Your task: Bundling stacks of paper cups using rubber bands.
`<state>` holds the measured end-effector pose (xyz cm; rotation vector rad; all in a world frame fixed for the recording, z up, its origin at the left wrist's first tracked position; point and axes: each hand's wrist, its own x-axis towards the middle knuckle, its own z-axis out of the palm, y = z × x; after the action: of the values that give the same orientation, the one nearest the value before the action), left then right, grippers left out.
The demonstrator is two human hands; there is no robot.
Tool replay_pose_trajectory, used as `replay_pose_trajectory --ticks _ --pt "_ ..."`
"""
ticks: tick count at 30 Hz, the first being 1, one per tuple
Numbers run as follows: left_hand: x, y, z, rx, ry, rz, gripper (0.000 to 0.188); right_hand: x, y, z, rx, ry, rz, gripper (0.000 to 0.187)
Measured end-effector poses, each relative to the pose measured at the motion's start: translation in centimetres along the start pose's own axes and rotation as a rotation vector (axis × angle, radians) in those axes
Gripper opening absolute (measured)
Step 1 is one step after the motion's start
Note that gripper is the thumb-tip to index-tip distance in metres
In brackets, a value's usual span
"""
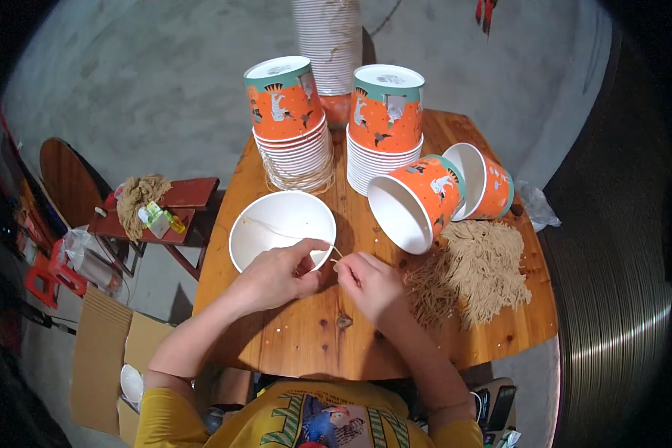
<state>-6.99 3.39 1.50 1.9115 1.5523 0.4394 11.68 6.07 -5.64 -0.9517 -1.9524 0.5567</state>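
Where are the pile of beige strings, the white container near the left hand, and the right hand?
Pile of beige strings [487, 269]: head view, middle of the heap.
White container [257, 240]: head view, bare inner wall.
Right hand [370, 287]: head view, back of the hand.

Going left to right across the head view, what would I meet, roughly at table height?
Red wooden bench, round white-lined container, right hand, tan heap of strands, clear plastic bag, dark ribbed surface.
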Motion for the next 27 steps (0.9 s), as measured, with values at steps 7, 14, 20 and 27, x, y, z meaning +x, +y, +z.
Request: replay_pose_trajectory --ticks 7,14,20,27 --pt "0.0 -0.5 0.4 -0.044 0.007 0.016 0.046 0.2 -0.3 0.7 -0.045 0.043 0.028 0.005" --pt "0.0 -0.6 0.4 -0.103 0.003 0.025 0.045 0.5 -0.2 0.9 -0.061 0.052 0.008 0.007" --pt "0.8 -1.5 0.5 -0.388 -0.044 0.043 0.033 0.8 0.2 1.4 -0.084 0.063 -0.022 0.005" --pt "2.4 -2.1 0.2 -0.156 -0.063 0.115 0.016 1.1 -0.1 1.3 -0.129 0.041 -0.038 0.006"
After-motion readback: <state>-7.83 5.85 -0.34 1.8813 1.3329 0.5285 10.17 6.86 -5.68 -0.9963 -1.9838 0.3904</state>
